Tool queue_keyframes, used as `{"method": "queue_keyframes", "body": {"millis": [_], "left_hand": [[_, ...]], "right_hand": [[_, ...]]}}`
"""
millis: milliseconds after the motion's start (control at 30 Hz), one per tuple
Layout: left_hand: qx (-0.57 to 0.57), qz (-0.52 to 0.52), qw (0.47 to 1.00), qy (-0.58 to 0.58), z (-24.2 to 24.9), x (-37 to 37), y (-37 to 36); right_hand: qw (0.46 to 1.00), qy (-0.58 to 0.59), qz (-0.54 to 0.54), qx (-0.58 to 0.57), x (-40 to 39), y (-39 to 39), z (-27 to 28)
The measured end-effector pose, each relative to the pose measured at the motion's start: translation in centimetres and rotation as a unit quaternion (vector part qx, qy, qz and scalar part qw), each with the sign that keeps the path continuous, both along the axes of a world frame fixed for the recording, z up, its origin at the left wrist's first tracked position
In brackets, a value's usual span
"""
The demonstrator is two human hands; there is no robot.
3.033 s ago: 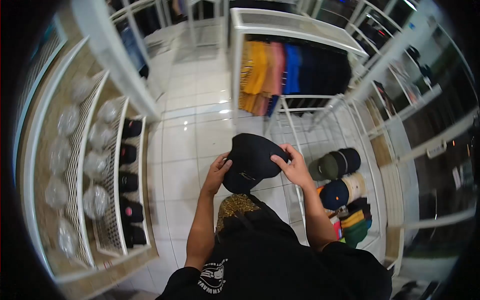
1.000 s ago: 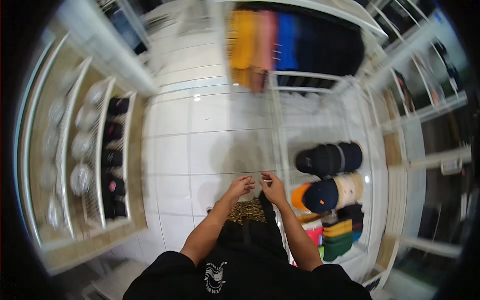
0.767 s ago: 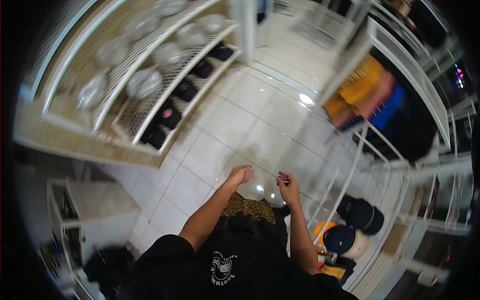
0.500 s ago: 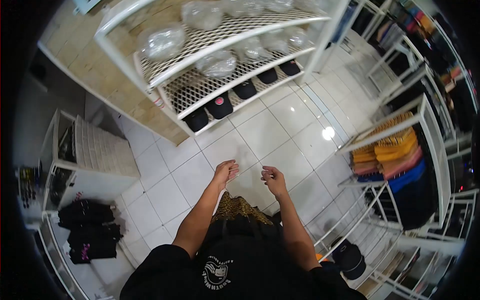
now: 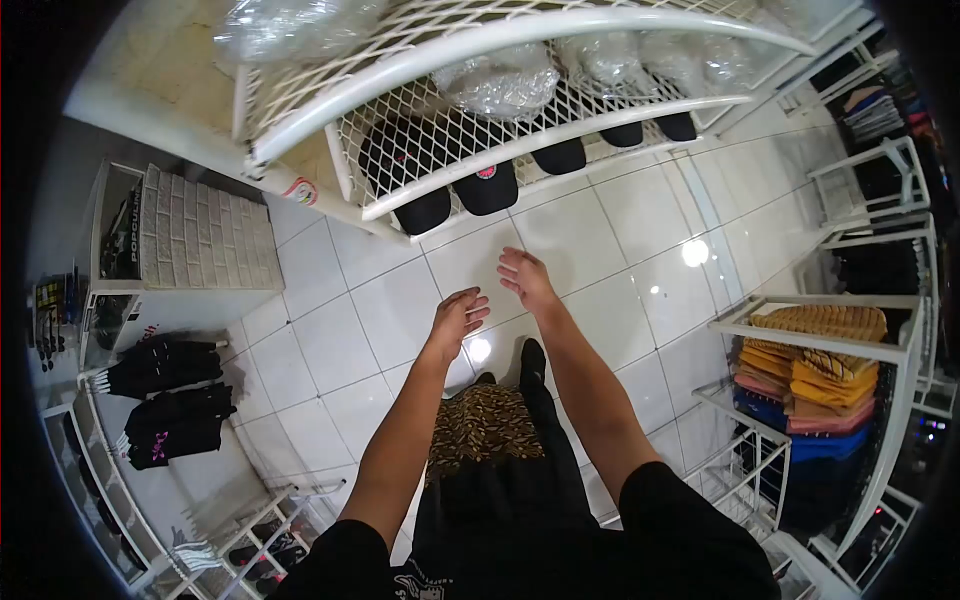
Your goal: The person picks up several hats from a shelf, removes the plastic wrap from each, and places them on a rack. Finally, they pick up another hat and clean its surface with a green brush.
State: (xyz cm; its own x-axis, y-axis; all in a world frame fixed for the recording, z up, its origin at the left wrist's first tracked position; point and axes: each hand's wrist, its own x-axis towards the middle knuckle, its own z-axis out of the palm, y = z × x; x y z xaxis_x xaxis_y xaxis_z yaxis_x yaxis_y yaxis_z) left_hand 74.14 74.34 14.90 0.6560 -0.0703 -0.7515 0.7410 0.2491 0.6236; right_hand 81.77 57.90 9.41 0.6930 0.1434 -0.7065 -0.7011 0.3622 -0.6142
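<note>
My left hand (image 5: 460,321) hangs in the air over the tiled floor, fingers apart and holding nothing. Further forward and to its right, my right hand (image 5: 525,277) reaches out, also bare and open. Both are nearest to a white wire-mesh shelf rack (image 5: 600,112). Its lower level carries black caps, one of them a cap with a red round badge (image 5: 486,186). Clear plastic-wrapped bundles (image 5: 500,82) sit on the mesh above. Below my hands, a brown-and-black patterned cloth (image 5: 480,425) hangs at my waist, over black trousers.
Folded clothes in yellow, pink and blue (image 5: 825,385) are stacked on a white rack at the right. On the left, black garments (image 5: 175,410) hang near a white brick-patterned cabinet (image 5: 205,225). White metal rails (image 5: 745,470) stand low on the right. Glossy white tiles (image 5: 570,225) cover the floor.
I have come closer to the shelf rack, which now fills more of the upper view. My right hand has reached forward and left, nearer my left hand. Both hands stay bare.
</note>
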Motion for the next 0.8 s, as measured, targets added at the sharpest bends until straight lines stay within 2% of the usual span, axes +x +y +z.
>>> {"method": "queue_keyframes", "body": {"millis": [100, 167, 200, 267, 367, 433, 567, 633, 800], "left_hand": [[0.0, 0.032, 0.999, 0.014, -1.9, 1.9, -0.9], [0.011, 0.055, 0.998, 0.033, -2.9, 2.9, -1.9], [0.015, 0.067, 0.997, 0.038, -3.0, 3.1, -2.5], [0.001, 0.092, 0.995, 0.041, -3.1, 2.9, -3.4], [0.002, 0.101, 0.992, 0.077, -4.8, 1.7, -4.6], [-0.001, 0.1, 0.992, 0.082, -4.5, 0.6, -5.1], [-0.007, 0.112, 0.99, 0.085, -4.1, -1.2, -4.9], [-0.018, 0.112, 0.99, 0.078, -3.9, -1.5, -5.0], [-0.024, 0.077, 0.994, 0.08, -3.3, -1.8, -5.4]], "right_hand": [[0.999, 0.016, -0.015, 0.028, 4.4, 1.7, -3.7], [0.998, 0.031, -0.033, -0.043, 7.2, 2.7, -3.6], [0.998, 0.041, -0.028, -0.04, 8.4, 2.7, -4.4], [0.992, 0.049, -0.093, 0.069, 10.1, 2.8, -5.6], [0.99, 0.092, -0.089, 0.055, 11.4, 2.9, -3.8], [0.994, 0.046, -0.082, 0.056, 11.3, 2.7, -4.8], [0.995, -0.028, -0.085, 0.031, 8.9, 1.4, -4.7], [0.982, -0.04, -0.131, 0.129, 6.1, 0.0, -4.6], [0.972, 0.021, -0.17, 0.158, -2.8, -3.8, -2.8]]}}
